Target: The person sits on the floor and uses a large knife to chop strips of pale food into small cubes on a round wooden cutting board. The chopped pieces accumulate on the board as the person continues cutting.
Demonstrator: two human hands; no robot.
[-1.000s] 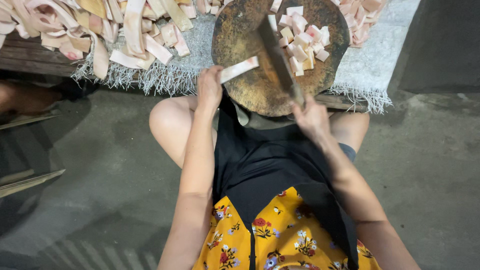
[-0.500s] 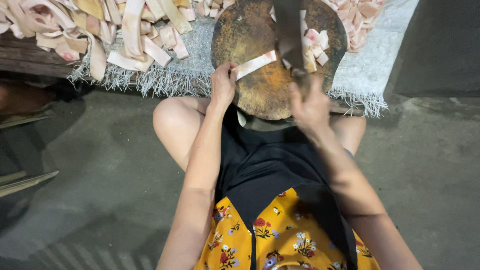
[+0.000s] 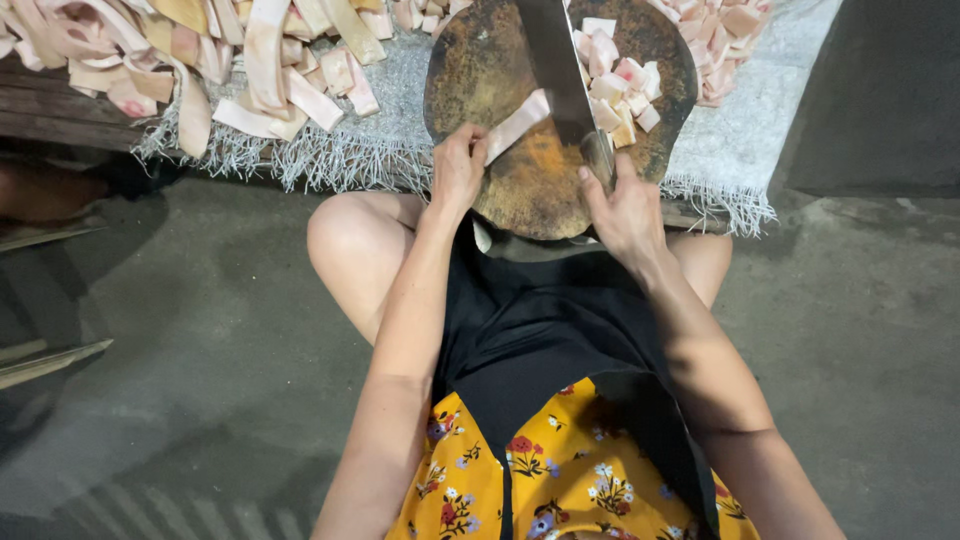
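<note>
**Strip Held to the Block, Cleaver Set Across It**

A pale pink strip (image 3: 517, 125) is pinned flat on the round wooden chopping block (image 3: 520, 195) by the left hand (image 3: 458, 170), whose fingers are pressed down on the strip's near end. The cleaver (image 3: 556, 75) is gripped by the right hand (image 3: 625, 205), which is closed tight around the handle, and its broad blade is laid across the far end of the strip, touching it. Just beyond the blade, on the right side of the block, a heap of cut cubes (image 3: 620, 80) is seen. Long uncut strips (image 3: 250, 70) are piled to the left on a fringed grey mat (image 3: 720, 150), well apart from the block. The block is kept between the knees, over a black apron (image 3: 545, 330).
</note>
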